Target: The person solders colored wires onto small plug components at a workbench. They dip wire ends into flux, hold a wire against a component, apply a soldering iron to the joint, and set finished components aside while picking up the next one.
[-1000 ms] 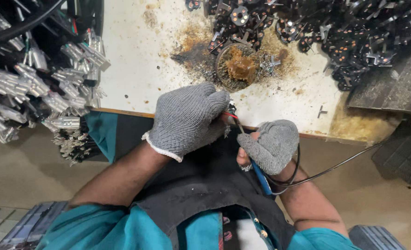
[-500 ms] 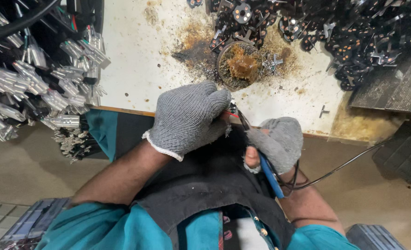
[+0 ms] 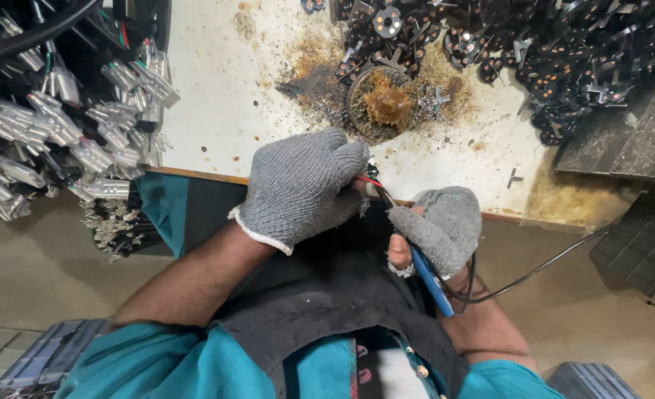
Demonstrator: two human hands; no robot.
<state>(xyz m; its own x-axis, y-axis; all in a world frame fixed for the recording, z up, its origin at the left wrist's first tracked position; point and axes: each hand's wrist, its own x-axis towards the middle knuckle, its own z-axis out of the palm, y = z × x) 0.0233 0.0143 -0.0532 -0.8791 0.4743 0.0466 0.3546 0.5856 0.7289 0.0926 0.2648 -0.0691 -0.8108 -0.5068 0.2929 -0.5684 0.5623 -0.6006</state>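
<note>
Wire end (image 3: 369,183), red and black, sits at the table (image 3: 217,111) edge, pinched in the left hand (image 3: 302,188). That glove is curled shut over the piece, so only the wire tip shows past the knuckles. The iron (image 3: 425,270), blue handle, is gripped in the right hand (image 3: 440,225), fist closed round it with the thumb out bare below. Its tip meets the wire right between the two gloves. Whether there's a terminal under the left fingers, cannot tell.

Doing it well, my read:
- Brace both wrists on the lap or table edge; joint is held in air, so shake is the risk.
- Keep tip flat on the joint, not just its point.
- Glove fabric is just beside the hot tip; keep it off.
- Iron cord (image 3: 542,266) loops right, slack. Keep it off the joint.

Around: flux pot (image 3: 381,103) with brown residue just beyond the hands, scorched stains around it. Heap of black parts (image 3: 564,52) far right. Bundles of sleeved wires (image 3: 69,140) hang at left, well apart from the work.
</note>
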